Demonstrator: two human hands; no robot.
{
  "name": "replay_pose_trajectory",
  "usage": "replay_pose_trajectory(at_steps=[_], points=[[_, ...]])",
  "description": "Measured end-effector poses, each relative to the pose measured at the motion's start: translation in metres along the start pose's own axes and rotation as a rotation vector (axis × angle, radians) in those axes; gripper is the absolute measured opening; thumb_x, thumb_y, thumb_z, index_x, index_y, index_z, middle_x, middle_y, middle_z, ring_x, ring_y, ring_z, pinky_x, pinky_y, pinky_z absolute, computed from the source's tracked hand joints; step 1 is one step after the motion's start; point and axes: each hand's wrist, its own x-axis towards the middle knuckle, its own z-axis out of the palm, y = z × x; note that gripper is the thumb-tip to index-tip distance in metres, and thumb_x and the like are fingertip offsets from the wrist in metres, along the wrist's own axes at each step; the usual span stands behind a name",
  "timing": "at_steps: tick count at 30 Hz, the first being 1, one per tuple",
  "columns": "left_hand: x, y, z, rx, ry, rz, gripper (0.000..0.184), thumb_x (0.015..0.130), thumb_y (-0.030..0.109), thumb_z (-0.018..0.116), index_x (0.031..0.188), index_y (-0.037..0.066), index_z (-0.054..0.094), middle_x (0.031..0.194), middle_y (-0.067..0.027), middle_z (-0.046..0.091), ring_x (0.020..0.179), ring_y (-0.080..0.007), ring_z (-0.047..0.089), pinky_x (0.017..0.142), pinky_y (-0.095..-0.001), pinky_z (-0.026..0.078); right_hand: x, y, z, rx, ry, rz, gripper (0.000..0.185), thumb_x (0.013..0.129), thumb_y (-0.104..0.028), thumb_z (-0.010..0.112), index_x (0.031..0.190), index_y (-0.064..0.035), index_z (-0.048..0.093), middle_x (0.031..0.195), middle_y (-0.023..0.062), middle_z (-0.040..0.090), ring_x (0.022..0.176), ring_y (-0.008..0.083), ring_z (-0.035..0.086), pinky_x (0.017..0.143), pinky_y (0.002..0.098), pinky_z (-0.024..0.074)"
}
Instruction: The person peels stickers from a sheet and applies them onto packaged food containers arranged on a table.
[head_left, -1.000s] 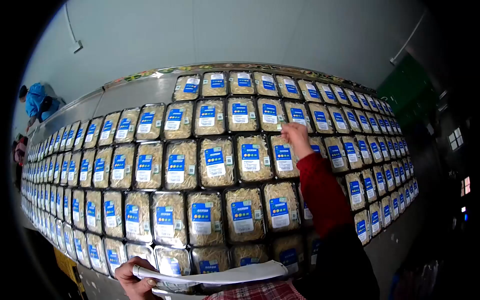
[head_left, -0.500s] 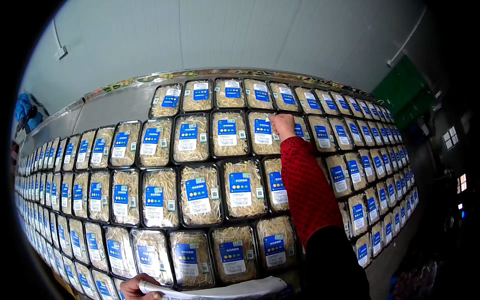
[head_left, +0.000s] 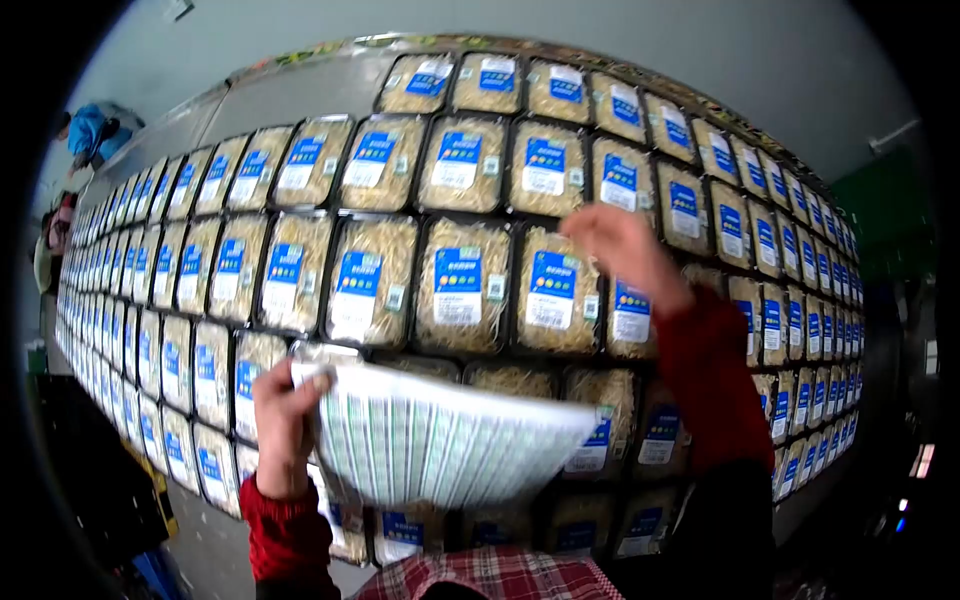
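Observation:
My left hand (head_left: 285, 415) grips the edge of a sheet of labels (head_left: 450, 430), thumb on top. Rows of small green and white strips cover the sheet, which hangs tilted over the nearer trays and hides part of them. Above the rows, my right hand (head_left: 625, 250) is blurred, its fingers stretched out loosely and apart, with nothing visible in them. Beneath it lies a clear-topped black tray of bean sprouts (head_left: 560, 290) with a blue and white label. Another such tray (head_left: 463, 285) sits just left of that one.
Many more sprout trays (head_left: 460, 165) stand in tight rows across the metal table (head_left: 290, 100), curving away to both sides. A patterned strip (head_left: 480, 43) edges the back against a pale wall. At far left is a person in blue (head_left: 95, 135).
My right hand has come off a tray in the second row and drawn back towards me. My left hand has raised the label sheet into fuller view. The camera view has tilted downward.

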Motion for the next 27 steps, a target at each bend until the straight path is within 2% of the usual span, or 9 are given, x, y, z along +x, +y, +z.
replay_pose_trajectory(at_steps=[1, 3, 5, 6, 10, 14, 17, 22, 27], points=[[0.012, -0.01, -0.006, -0.057, -0.003, 0.007, 0.015, 0.078, 0.004, 0.068, 0.089, -0.005, 0.065, 0.078, -0.0074, 0.067, 0.064, -0.0118, 0.06, 0.061, -0.0238, 0.047, -0.024, 0.002, 0.031, -0.094, -0.138, -0.279, 0.037, 0.079, -0.009, 0.072, 0.111, 0.0011, 0.056, 0.112, 0.0126, 0.06, 0.095, 0.0206, 0.061, 0.081, 0.0382, 0.0536], [0.025, -0.019, -0.008, -0.167, 0.023, 0.008, 0.011, 0.082, 0.001, 0.065, 0.091, -0.005, 0.066, 0.082, -0.0102, 0.068, 0.066, -0.014, 0.063, 0.064, -0.0258, 0.051, -0.074, -0.018, 0.075, 0.127, -0.279, -0.165, 0.04, 0.076, -0.007, 0.074, 0.111, -0.0011, 0.056, 0.116, 0.0127, 0.057, 0.102, 0.0205, 0.058, 0.083, 0.0362, 0.0521], [0.027, -0.021, -0.009, -0.179, 0.045, 0.04, 0.011, 0.084, 0.004, 0.066, 0.091, -0.005, 0.066, 0.083, -0.0119, 0.069, 0.069, -0.0155, 0.065, 0.065, -0.0265, 0.052, -0.093, -0.023, 0.087, -0.01, -0.161, -0.128, 0.039, 0.077, -0.008, 0.074, 0.11, -0.0009, 0.055, 0.11, 0.0118, 0.06, 0.099, 0.0201, 0.06, 0.083, 0.0335, 0.0499], [0.026, -0.022, -0.012, -0.191, 0.018, 0.029, 0.015, 0.082, 0.004, 0.068, 0.094, -0.005, 0.066, 0.085, -0.0114, 0.069, 0.072, -0.0159, 0.065, 0.068, -0.0275, 0.052, -0.096, -0.016, 0.092, 0.023, -0.017, -0.189, 0.027, 0.079, -0.008, 0.073, 0.101, 0.0006, 0.058, 0.092, 0.0085, 0.063, 0.084, 0.0157, 0.061, 0.072, 0.0296, 0.0487], [0.018, -0.02, -0.018, -0.06, -0.24, 0.115, 0.035, 0.074, 0.002, 0.074, 0.108, -0.003, 0.065, 0.097, -0.0085, 0.068, 0.089, -0.0173, 0.064, 0.084, -0.0321, 0.049, -0.093, -0.01, 0.075, 0.173, -0.091, -0.018, 0.015, 0.087, -0.009, 0.065, 0.078, 0.0023, 0.062, 0.065, 0.0, 0.056, 0.059, 0.0054, 0.049, 0.052, 0.0241, 0.038], [0.015, -0.025, -0.023, -0.159, -0.08, 0.125, 0.009, 0.083, 0.003, 0.068, 0.09, -0.002, 0.068, 0.08, -0.0068, 0.069, 0.069, -0.011, 0.062, 0.065, -0.0233, 0.05, -0.09, 0.001, 0.063, 0.157, -0.383, 0.158, 0.016, 0.087, -0.01, 0.066, 0.077, 0.0015, 0.06, 0.068, 0.0, 0.056, 0.063, 0.0046, 0.052, 0.053, 0.0232, 0.0397], [0.011, -0.024, -0.021, -0.093, -0.009, 0.134, 0.008, 0.086, 0.006, 0.065, 0.087, -0.002, 0.066, 0.078, -0.0053, 0.068, 0.065, -0.0099, 0.061, 0.062, -0.0233, 0.049, -0.093, -0.017, 0.085, 0.403, -0.162, 0.032, 0.013, 0.086, -0.007, 0.067, 0.079, 0.0015, 0.06, 0.069, 0.0004, 0.057, 0.063, 0.0039, 0.052, 0.054, 0.0227, 0.04], [0.003, -0.021, -0.019, 0.006, -0.093, 0.197, 0.016, 0.079, 0.002, 0.069, 0.095, -0.001, 0.069, 0.081, -0.0047, 0.069, 0.067, -0.0084, 0.061, 0.062, -0.0222, 0.047, -0.093, -0.008, 0.081, 0.314, -0.201, 0.098, 0.012, 0.085, -0.007, 0.068, 0.081, 0.0011, 0.06, 0.071, -0.0001, 0.057, 0.063, 0.0039, 0.048, 0.057, 0.0221, 0.04], [0.003, -0.026, -0.027, -0.005, -0.011, 0.176, 0.015, 0.078, 0.0, 0.068, 0.093, -0.001, 0.069, 0.079, -0.0036, 0.068, 0.066, -0.0077, 0.06, 0.061, -0.0215, 0.047, -0.096, -0.009, 0.087, 0.303, -0.206, -0.042, 0.017, 0.089, -0.013, 0.064, 0.081, 0.0009, 0.06, 0.067, -0.0014, 0.054, 0.061, 0.0045, 0.047, 0.055, 0.0228, 0.0387]])
